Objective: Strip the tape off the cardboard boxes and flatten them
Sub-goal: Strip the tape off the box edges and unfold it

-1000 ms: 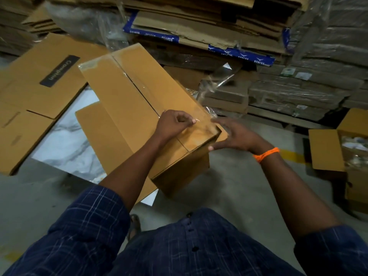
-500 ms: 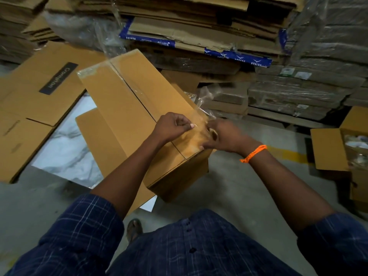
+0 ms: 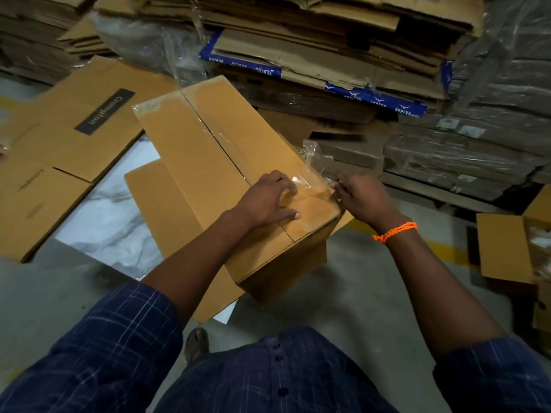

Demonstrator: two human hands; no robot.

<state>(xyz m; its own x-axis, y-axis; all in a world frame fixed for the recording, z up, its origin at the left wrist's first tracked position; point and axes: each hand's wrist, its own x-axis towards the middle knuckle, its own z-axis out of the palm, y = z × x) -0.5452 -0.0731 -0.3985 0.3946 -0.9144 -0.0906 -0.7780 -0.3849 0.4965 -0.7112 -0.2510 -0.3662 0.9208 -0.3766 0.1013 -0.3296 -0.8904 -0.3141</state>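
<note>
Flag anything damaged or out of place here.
Nothing alarming. The clear tape on the box is half lifted and crumpled at the near-right corner, where the right hand pinches it. Behind, the blue-edged cardboard sheet in the stack is torn and ragged, with loose plastic wrap draped to its left.

The brown rectangular cardboard box (image 3: 193, 150) looks matt and smooth; the clear plastic tape strip (image 3: 314, 174) shines glossy, crinkled.

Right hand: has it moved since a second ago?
Yes. The right hand moved up from the end face of the box, below its near corner, to above that corner, pinching the tape.
</note>
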